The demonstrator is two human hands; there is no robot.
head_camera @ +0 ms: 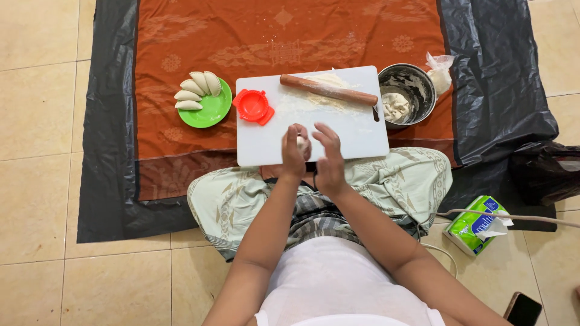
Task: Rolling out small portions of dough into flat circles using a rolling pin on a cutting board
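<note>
We cup a small white dough ball (301, 142) between left hand (293, 154) and right hand (329, 162), fingers loosely curled around it, above the white rectangular plastic cutting board (356, 136); light, even pressure should keep it round.

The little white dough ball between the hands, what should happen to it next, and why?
Probably set the small white dough ball on the white cutting board: both hands, left hand and right hand, cup it there, and the wooden rolling pin lies on the floured patch.
</note>
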